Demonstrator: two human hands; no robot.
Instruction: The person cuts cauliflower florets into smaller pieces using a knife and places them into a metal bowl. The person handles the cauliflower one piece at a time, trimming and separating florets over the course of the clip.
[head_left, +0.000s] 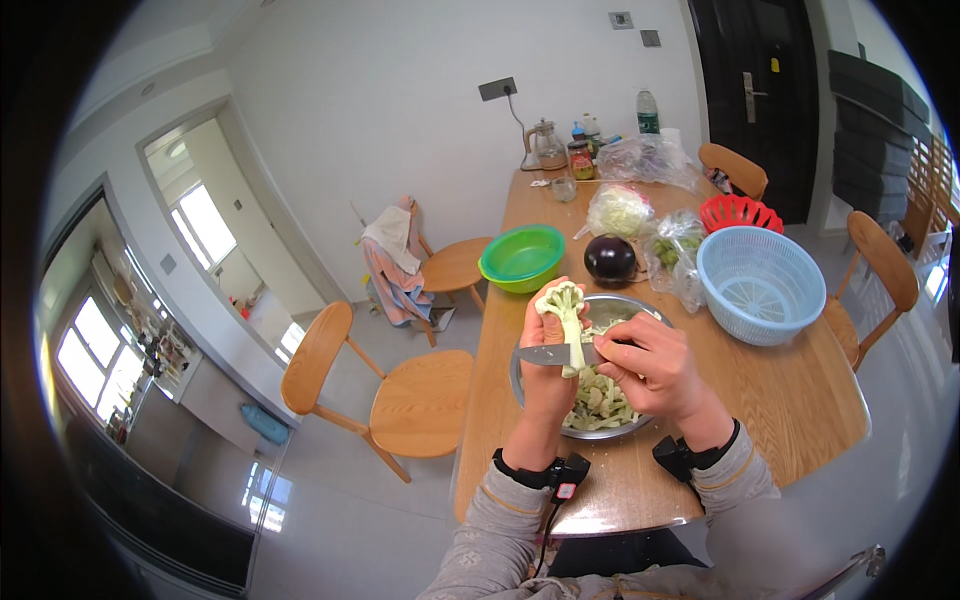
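Note:
My left hand (546, 360) holds a cauliflower floret (562, 307) upright, its pale stem pointing down. In my right hand (654, 364) is a small knife (551, 354), its blade lying across the lower stem and pointing left. Both hands are over a stainless steel bowl (646, 301) on the wooden table. Cut cauliflower pieces (602, 405) lie in the bowl, partly covered by my hands.
Behind the bowl stand nested green basins (523, 255), an eggplant (610, 259), bagged cabbage (619, 211) and bagged green vegetables (675, 246). A light blue colander (760, 285) and a red basket (741, 213) are at the right. A wooden chair (424, 401) stands left of the table.

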